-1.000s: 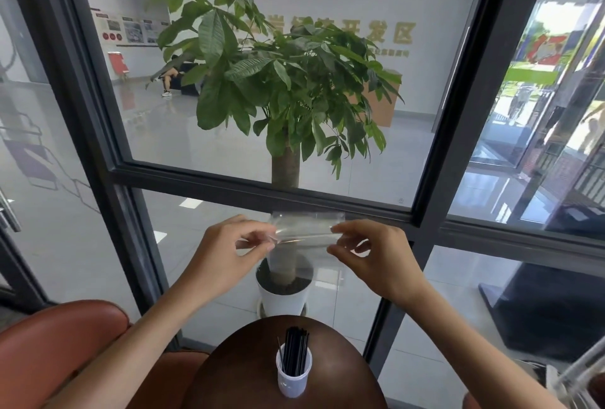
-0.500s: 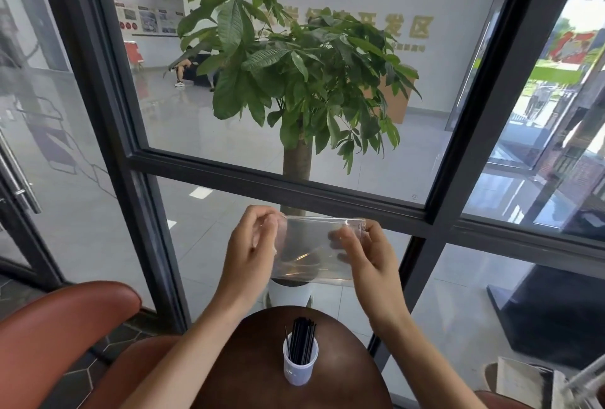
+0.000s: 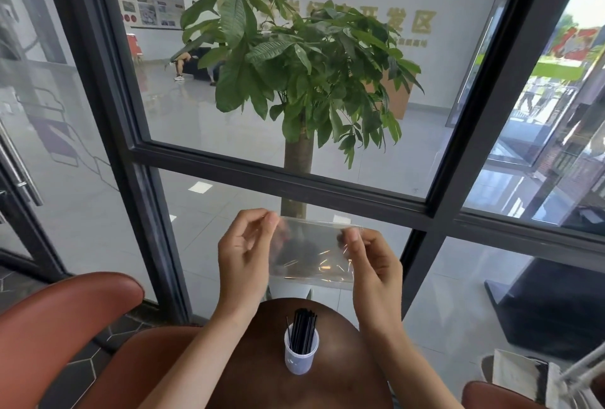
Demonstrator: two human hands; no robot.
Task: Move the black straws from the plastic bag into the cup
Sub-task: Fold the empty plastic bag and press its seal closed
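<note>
Pinching plastic bag (image 3: 312, 253) edges, both hands hover above cup (image 3: 301, 354).

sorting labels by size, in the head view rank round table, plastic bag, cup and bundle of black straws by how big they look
1. round table, though arms cover part of it
2. plastic bag, held up nearer the camera, which may enlarge it
3. cup and black straws look about alike; straws partly hidden inside the cup, so unranked

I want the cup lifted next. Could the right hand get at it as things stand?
Probably not yet: the right hand is pinching the plastic bag together with the left hand. The cup stands open on the table just below, unobstructed.
</note>
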